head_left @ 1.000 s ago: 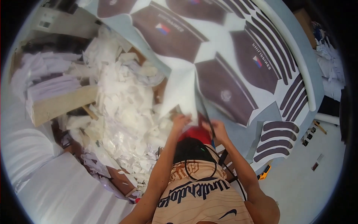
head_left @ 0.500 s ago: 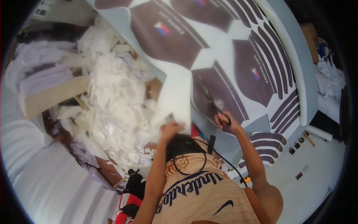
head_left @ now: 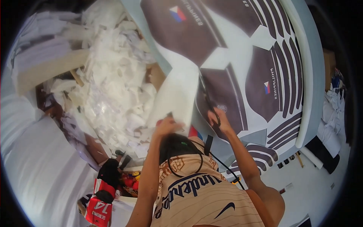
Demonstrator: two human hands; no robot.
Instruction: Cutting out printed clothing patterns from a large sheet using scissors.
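My right hand (head_left: 220,120) is closed round the handles of dark long-bladed scissors (head_left: 205,92). Their blades point away from me, along the left edge of a dark printed panel (head_left: 225,90) on a large white printed sheet (head_left: 220,56). To the left, a blank white strip of the sheet (head_left: 177,85) hangs beside the cut line. My left hand (head_left: 167,126) is at the near end of this strip, its fingers bent and seeming to grip it; motion blurs them.
A big heap of white paper scraps (head_left: 113,75) lies at the left, beside a pale board (head_left: 53,70). More dark panels and curved stripes (head_left: 285,79) cover the sheet toward the right. A black cable (head_left: 223,162) runs by my waist. A red jersey (head_left: 99,208) lies at lower left.
The scissors have moved left to the edge of the dark panel, at the border of the white strip. My left hand has shifted slightly left and away from me. The whole view has turned somewhat.
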